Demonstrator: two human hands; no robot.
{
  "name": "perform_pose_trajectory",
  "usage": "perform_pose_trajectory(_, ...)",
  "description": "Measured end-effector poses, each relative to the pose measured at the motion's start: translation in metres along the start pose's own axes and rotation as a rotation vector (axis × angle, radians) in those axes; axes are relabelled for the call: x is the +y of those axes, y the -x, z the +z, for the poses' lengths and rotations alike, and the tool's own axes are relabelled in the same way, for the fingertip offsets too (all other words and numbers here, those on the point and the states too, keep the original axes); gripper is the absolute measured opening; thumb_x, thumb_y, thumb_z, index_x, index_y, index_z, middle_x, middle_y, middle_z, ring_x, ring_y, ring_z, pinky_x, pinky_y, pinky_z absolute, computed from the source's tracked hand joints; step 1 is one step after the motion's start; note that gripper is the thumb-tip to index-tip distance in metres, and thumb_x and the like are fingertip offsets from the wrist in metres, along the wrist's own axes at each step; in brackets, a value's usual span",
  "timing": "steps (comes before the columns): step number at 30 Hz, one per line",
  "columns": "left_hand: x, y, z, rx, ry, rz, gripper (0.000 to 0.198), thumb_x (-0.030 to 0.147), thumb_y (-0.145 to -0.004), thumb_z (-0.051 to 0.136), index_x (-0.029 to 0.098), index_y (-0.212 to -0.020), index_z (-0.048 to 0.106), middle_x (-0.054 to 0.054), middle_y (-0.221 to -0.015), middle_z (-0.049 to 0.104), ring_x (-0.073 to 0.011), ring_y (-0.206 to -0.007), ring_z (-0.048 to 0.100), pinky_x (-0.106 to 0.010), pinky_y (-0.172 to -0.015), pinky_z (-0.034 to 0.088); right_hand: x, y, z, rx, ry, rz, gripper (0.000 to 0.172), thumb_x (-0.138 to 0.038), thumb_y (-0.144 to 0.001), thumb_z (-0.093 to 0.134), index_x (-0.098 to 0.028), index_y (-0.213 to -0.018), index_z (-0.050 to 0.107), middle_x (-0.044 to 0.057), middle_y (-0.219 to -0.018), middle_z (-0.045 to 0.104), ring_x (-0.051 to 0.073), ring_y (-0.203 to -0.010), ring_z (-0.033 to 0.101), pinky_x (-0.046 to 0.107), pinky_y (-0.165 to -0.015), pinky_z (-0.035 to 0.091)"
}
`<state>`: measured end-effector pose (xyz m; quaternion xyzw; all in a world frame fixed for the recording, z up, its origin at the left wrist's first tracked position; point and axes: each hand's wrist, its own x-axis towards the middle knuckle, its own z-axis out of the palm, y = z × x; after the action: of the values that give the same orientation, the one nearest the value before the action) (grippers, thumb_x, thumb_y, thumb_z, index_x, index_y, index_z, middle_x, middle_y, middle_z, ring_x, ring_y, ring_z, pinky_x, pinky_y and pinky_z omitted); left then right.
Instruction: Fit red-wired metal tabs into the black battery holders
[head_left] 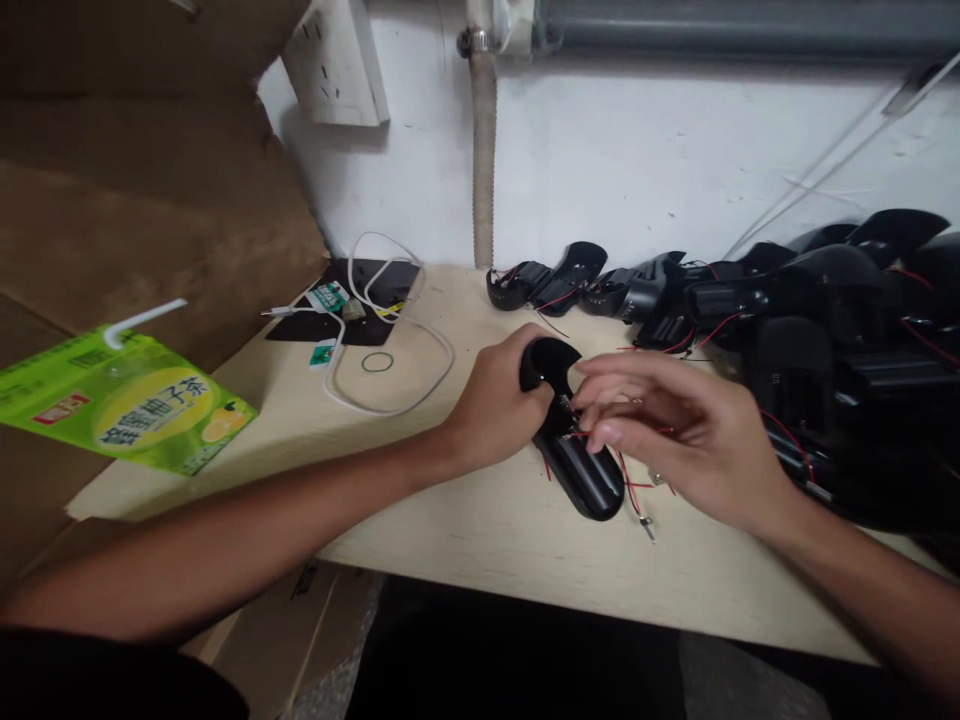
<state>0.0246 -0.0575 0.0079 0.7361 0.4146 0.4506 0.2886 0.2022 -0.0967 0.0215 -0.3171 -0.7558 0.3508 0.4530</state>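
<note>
My left hand (506,400) is wrapped round the upper end of a black plastic housing (589,475), which lies tilted over the table. Close against its right side, my right hand (675,430) has thumb and fingertips pinched at a thin red wire (581,434) that runs to the housing's middle. More red wires (628,475) hang below the right hand, and a small metal-ended part (647,528) lies at their end on the table. My fingers partly hide the housing's inside.
Many similar black housings (795,370) with red wires are heaped on the right. A white cable (450,365), a dark flat sheet (300,330) and a green rubber band (377,362) lie left on the table (435,530). A green drink carton (142,400) with a straw stands by cardboard.
</note>
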Motion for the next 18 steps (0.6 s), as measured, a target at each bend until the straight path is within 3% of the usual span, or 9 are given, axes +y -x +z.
perform_pose_trajectory(3, 0.000, -0.003, -0.001, 0.004, 0.076, -0.099, 0.028, 0.001, -0.059, 0.046, 0.015, -0.080, 0.057, 0.002, -0.076, 0.060, -0.0133, -0.074, 0.055, -0.026, -0.069, 0.046, 0.004, 0.000, -0.008, 0.026, -0.065, 0.018, 0.032, -0.015, -0.081, 0.068, -0.019, -0.112, 0.062, 0.005, -0.090, 0.067, 0.013, -0.075, 0.065, 0.025, -0.063, 0.056)
perform_pose_trajectory(7, 0.001, -0.005, -0.001, -0.048, 0.140, -0.206, 0.024, 0.002, -0.057, 0.046, 0.014, -0.074, 0.056, 0.002, -0.070, 0.057, -0.0127, -0.070, 0.053, -0.025, -0.063, 0.044, 0.003, -0.003, -0.006, -0.116, 0.043, -0.015, 0.019, -0.017, -0.078, 0.071, -0.018, -0.096, 0.067, 0.005, -0.088, 0.068, 0.014, -0.077, 0.064, 0.026, -0.065, 0.054)
perform_pose_trajectory(10, 0.002, -0.004, 0.001, -0.079, 0.171, -0.191, 0.023, 0.003, -0.057, 0.045, 0.015, -0.073, 0.057, 0.002, -0.070, 0.057, -0.0130, -0.070, 0.053, -0.026, -0.063, 0.044, 0.001, -0.006, 0.001, -0.100, 0.088, -0.077, 0.005, -0.015, -0.082, 0.066, -0.018, -0.085, 0.068, 0.003, -0.078, 0.065, 0.013, -0.071, 0.061, 0.027, -0.060, 0.050)
perform_pose_trajectory(18, 0.003, 0.000, 0.005, -0.142, 0.164, -0.169, 0.028, 0.000, -0.057, 0.043, 0.014, -0.075, 0.059, 0.001, -0.072, 0.060, -0.0135, -0.071, 0.055, -0.027, -0.066, 0.044, 0.003, -0.004, 0.011, -0.070, 0.172, -0.139, 0.011, -0.007, -0.079, 0.062, -0.017, -0.077, 0.066, 0.002, -0.072, 0.064, 0.012, -0.066, 0.059, 0.027, -0.059, 0.047)
